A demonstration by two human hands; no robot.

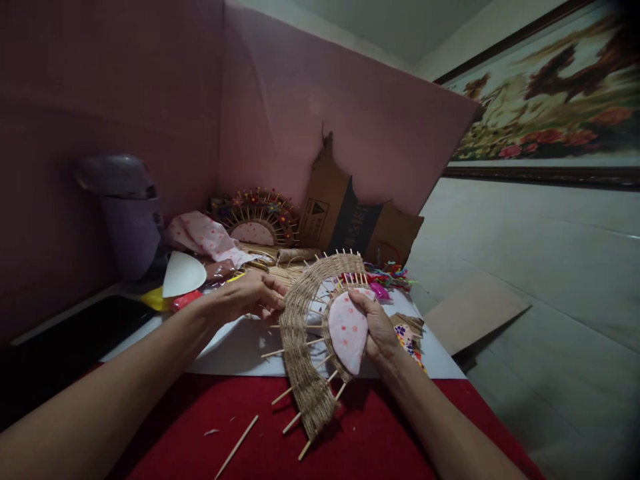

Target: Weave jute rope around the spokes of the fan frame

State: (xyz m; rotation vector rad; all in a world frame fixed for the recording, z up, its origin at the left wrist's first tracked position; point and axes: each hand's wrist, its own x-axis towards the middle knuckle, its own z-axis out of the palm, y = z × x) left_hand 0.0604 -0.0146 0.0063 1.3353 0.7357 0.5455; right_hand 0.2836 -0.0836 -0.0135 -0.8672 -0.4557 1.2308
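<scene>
My right hand (381, 327) grips a half-round fan-shaped craft piece by its cloth-covered centre (347, 331), white with pink dots, the thumb lying on the cloth. Thin wooden sticks radiate from that centre through a wide woven band of brown twine (296, 333). At the band's outer left edge, my left hand (263, 297) has its fingers bent together; whether they pinch a stick end or the twine is hard to see. The piece is held tilted above the table's front part. One loose wooden stick (237, 447) lies on the red cloth (190, 427) below.
Behind stand a similar fan piece with coloured beads (253, 230) and torn cardboard (325, 200). Dotted fabric (205, 233), a white half-round piece (184, 273) and a purple container (133, 233) are at left. Coloured yarn (395, 275) and patterned cloth (407, 337) lie at right.
</scene>
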